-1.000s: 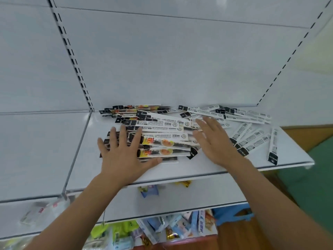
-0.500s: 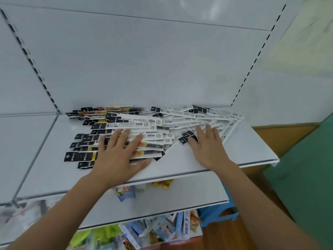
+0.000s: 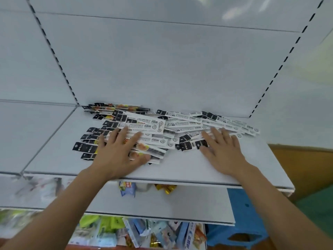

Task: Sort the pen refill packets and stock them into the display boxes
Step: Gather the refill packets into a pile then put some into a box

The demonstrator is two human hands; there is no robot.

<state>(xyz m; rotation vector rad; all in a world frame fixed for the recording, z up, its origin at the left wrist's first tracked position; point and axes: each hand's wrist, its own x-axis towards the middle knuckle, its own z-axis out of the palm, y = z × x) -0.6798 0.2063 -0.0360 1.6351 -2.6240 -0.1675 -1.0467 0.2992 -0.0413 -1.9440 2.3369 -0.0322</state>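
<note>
Far left, a slotted upright (image 3: 54,53) runs down the white back panel (image 3: 153,65) to the rear corner of the white shelf (image 3: 189,170). Pen refill packets (image 3: 144,127) lie in a loose overlapping heap across the far half of that shelf, none in any box. Left part of heap: packets with black header ends (image 3: 84,147) pointing left, some showing yellow-orange print (image 3: 142,147); a few more stacked against the back panel at far left. Left hand (image 3: 117,156) lies palm down on the near-left part of the heap, fingers spread apart and flat on the packets, thumb out to the right touching the nearest packet edge, nothing gripped. Middle: white barcode-side packets (image 3: 182,123) fan out toward the right, a couple of black headers (image 3: 192,144) between the two hands. Right hand (image 3: 221,152) palm down, fingers spread apart, fingertips resting on the white packets, heel of the hand on bare shelf, nothing clamped. Right of it, more white packets (image 3: 243,126) reach the far-right side near a second slotted upright (image 3: 281,67). Below, a lower shelf (image 3: 162,204) with blurred colourful packaged goods (image 3: 129,188) under the upper shelf's edge and more (image 3: 140,231) lower down. Near right, a blue plastic stool (image 3: 239,230) on the floor.
</note>
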